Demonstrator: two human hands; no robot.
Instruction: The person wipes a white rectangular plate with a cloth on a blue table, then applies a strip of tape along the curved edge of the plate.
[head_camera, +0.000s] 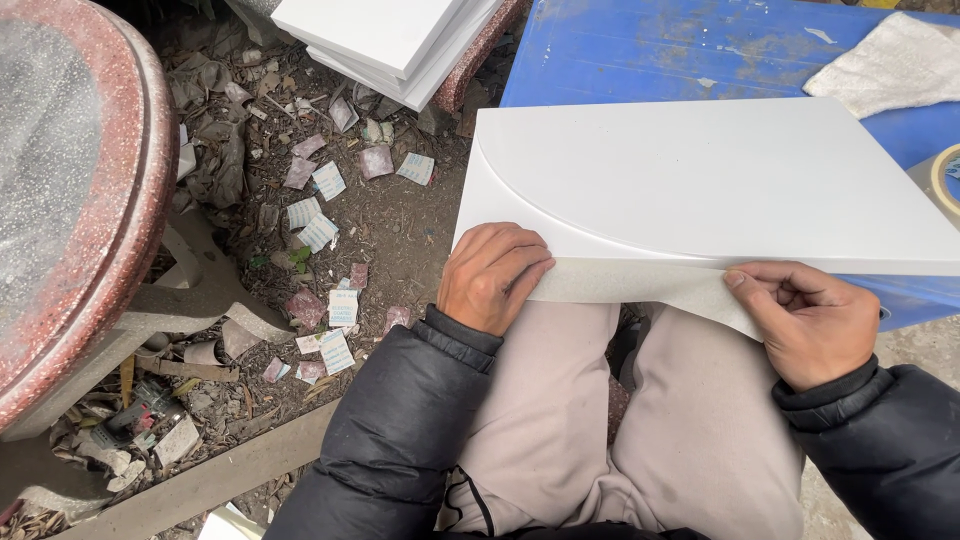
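Left hand (492, 275) curled knuckles-up, fingers folded and pressed against the near edge of a white board (700, 180), bearing on it rather than wrapped around it. Right hand (810, 320) closed in a pinch, thumb and forefinger gripping a thin pale sheet (650, 285) that hung off the board's front edge and drooped toward the lap. Sheet stretched between the two hands, its right end lifted clear of the edge, its left end tucked under the left knuckles.

Board lay flat, white and smooth, with a curved line sweeping across its top face from the left corner. Rested partly on a blue tabletop (640, 50), scuffed and scratched, near edge jutting out over light trousers (600, 420). Black padded sleeves (400, 420) on both arms.

Farther out on the blue tabletop: a white cloth (890, 60) at the back right, a roll of tape (940, 180) cut off by the right border. Behind the board, a stack of white boards (390, 40) lying tilted. At the far left, a round speckled red slab (90, 190). Dirt ground (400, 230) between, strewn with small paper scraps (325, 230) and dry leaves.
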